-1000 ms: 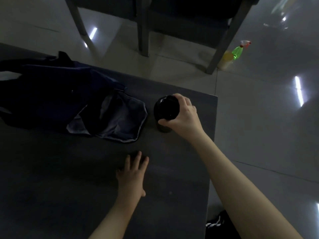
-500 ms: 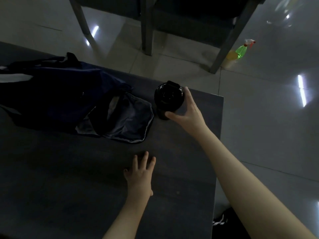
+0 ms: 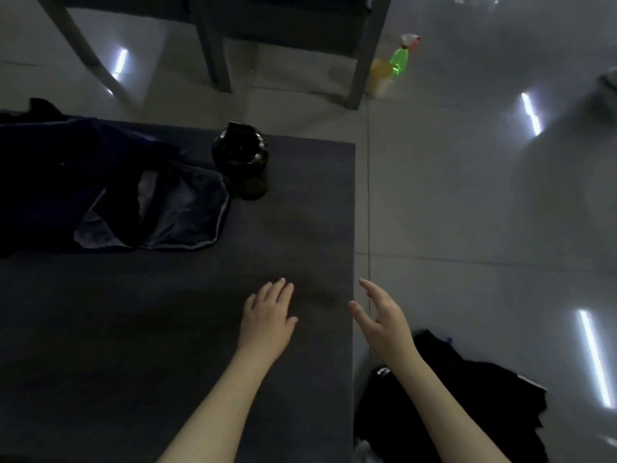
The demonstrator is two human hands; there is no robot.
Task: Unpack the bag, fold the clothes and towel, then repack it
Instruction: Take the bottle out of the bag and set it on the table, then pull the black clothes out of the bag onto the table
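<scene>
We hold nothing in either open hand — left hand [image 3: 267,317] flat on the table [image 3: 133,329], right hand [image 3: 384,317] past its edge, nearest the black bundle [image 3: 467,402] on the floor [image 3: 467,228].

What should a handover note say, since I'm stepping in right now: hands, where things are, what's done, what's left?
Left hand: open, palm down on the table.
Right hand: open, holding nothing, just past the table's right edge.
Navy bag lies at the table's left, grey-blue fabric spread at its right end. Dark bottle stands upright beside it, untouched. Dark clothes are heaped low at right, off the table.
Done: bottle is out.
Left: empty the bag (contents hidden), fold clothes and towel, repack.
</scene>
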